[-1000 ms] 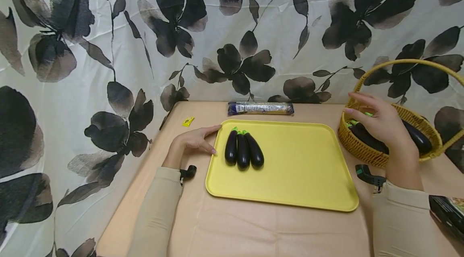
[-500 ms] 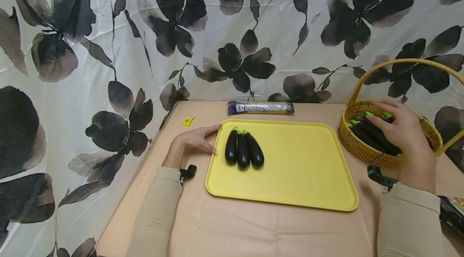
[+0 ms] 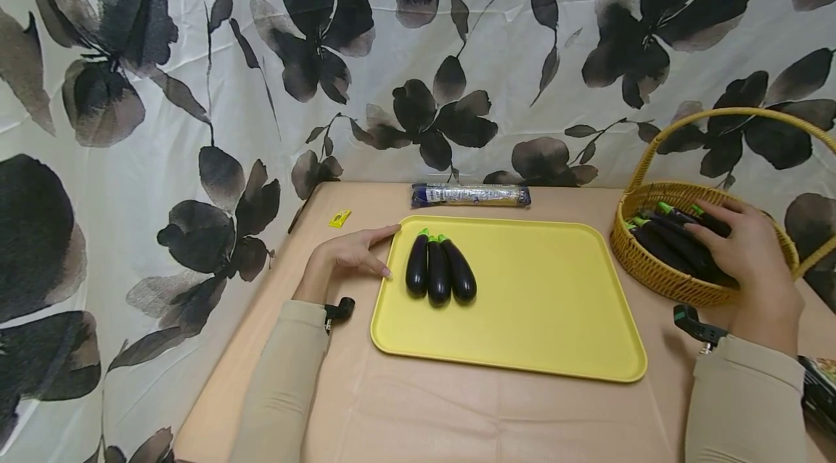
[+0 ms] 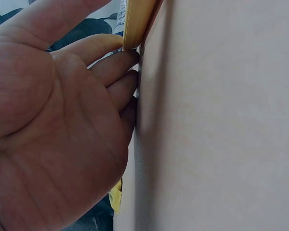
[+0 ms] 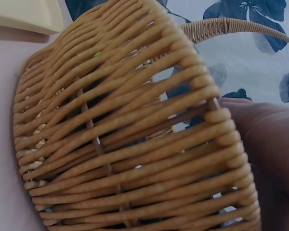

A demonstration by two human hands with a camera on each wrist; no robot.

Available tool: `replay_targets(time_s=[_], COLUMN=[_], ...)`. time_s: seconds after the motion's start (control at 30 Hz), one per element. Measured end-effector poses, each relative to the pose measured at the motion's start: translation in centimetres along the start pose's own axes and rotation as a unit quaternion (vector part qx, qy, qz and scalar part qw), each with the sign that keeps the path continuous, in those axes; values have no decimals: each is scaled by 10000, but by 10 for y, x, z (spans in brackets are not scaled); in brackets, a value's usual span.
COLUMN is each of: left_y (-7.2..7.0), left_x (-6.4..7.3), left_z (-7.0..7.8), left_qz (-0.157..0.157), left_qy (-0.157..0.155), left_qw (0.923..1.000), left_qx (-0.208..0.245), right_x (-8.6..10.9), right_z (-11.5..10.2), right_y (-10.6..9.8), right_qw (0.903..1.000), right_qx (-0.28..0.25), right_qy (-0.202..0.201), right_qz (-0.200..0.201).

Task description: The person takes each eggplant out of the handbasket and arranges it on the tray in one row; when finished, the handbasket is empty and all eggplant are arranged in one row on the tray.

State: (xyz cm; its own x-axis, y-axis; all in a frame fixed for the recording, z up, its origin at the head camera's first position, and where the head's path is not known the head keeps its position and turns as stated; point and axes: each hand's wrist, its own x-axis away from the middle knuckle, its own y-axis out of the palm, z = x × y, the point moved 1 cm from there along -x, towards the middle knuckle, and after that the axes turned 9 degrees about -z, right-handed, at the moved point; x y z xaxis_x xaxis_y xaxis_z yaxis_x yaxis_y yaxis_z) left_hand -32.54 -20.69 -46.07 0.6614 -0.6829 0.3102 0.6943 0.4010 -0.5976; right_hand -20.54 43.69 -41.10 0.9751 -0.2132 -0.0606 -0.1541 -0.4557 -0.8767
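Observation:
My left hand (image 3: 353, 251) rests at the left edge of the yellow tray (image 3: 542, 303), its thumb and index finger touching the rim. The left wrist view shows the other fingers loosely bent below that edge (image 4: 133, 24). On the tray's left side lie three dark purple eggplants (image 3: 438, 271) side by side, green caps away from me. My right hand (image 3: 751, 252) reaches into the wicker basket (image 3: 646, 276), thumb and fingers around an eggplant (image 3: 713, 222). More eggplants (image 3: 673, 245) lie beside it. Basket weave (image 5: 125, 130) hides the grip in the right wrist view.
Behind the tray lies a long silvery-blue packet (image 3: 470, 194). A small yellow wrapper (image 3: 339, 218) is at the back left. The basket handle (image 3: 738, 112) arches above my right hand. A dark package (image 3: 819, 390) sits at the right edge. A floral curtain (image 3: 366, 122) hangs behind the table.
My right hand has moved from above the basket's left side to the right and down among the eggplants. The left hand, tray and three eggplants on it have stayed put.

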Motion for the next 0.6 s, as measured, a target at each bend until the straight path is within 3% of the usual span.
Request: replay_targets(time_s=[0.37,0.6], left_y=[0,1], left_x=[-1,-3], left_z=[0,3], left_qz=[27,-1], left_qy=[63,66], left_qw=[10000,9999], left_qx=[20,96], right_x=[-5,-11], right_z=[13,19], right_y=[-1,1], right_qw=[9976,9962], right_qx=[357,314], right_qy=[440,603], right_qz=[-410,-552])
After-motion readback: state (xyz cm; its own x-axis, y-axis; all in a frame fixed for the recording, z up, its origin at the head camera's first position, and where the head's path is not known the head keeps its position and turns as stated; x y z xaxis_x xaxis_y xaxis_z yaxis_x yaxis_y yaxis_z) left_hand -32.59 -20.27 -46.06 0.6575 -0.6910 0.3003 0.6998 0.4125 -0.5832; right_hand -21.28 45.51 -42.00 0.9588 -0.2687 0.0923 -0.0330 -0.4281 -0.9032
